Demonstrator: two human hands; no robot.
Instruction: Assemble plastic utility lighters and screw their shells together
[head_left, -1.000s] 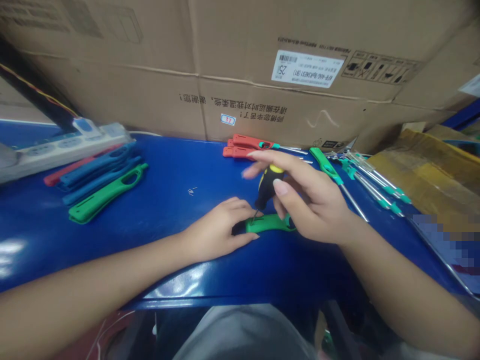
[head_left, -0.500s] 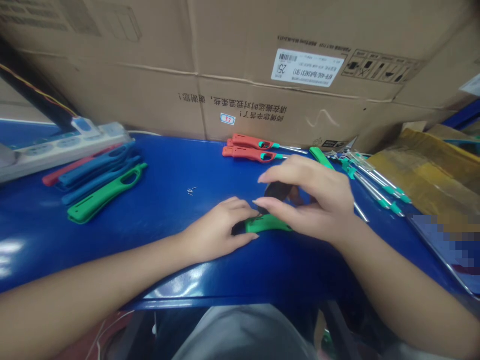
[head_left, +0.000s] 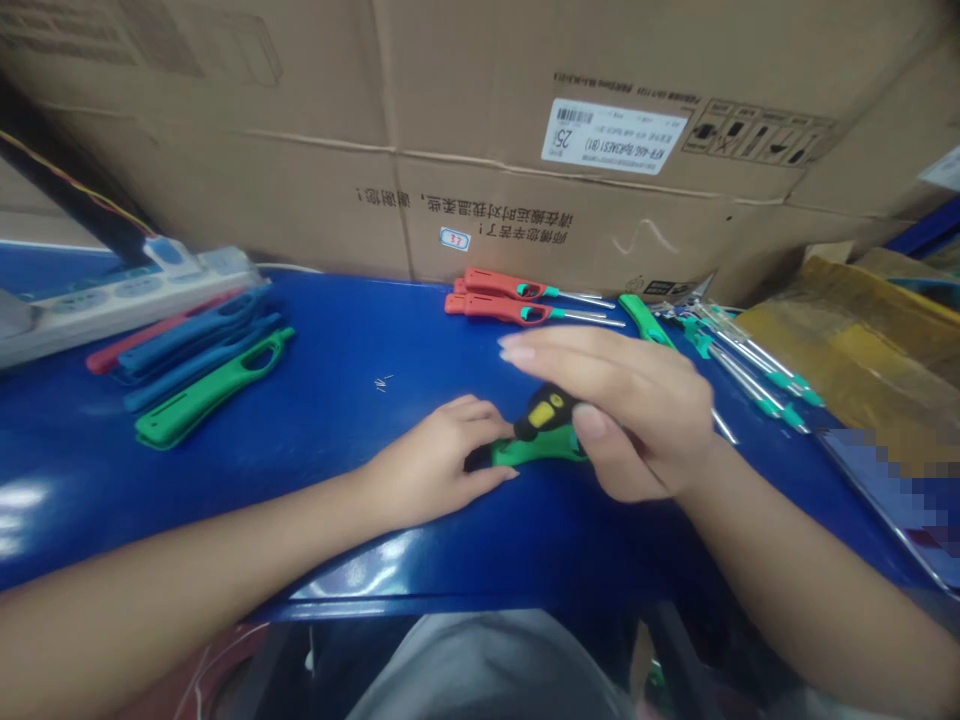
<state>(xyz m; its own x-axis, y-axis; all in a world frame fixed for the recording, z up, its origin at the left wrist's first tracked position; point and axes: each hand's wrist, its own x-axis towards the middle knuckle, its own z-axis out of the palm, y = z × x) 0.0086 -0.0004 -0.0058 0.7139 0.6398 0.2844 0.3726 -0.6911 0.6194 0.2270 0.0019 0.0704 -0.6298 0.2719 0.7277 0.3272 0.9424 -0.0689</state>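
Background: a large cardboard carton (head_left: 300,200), its print upside down, closes off the twelve o'clock side. Clock positions are read from the green lighter body in hand. The work surface is a glossy blue table (head_left: 337,330). Taped brown packaging (head_left: 885,345) lies between two and three o'clock; a white power strip (head_left: 90,300) lies at ten.

Right hand (head_left: 630,410): at two o'clock, partly curled, thumb and fingers around a screwdriver, index finger extended. Left hand (head_left: 442,460): at nine o'clock, resting on the table, fingers and thumb closed about the near-left end of the lighter body.

Red, blue and green handle shells (head_left: 187,330) lie together between nine and ten, just beside the strip. Metal rods with teal ends (head_left: 739,373) are grouped at two. Red lighters (head_left: 491,308) lie at twelve, close to the carton; another green lighter (head_left: 640,315) is at one, partly covered by the right hand. The green lighter body (head_left: 551,444) lies on the table between both hands. The black-and-yellow screwdriver (head_left: 551,405) slants over its left end; tip contact cannot be determined. Small screws (head_left: 382,383) lie loose at ten.
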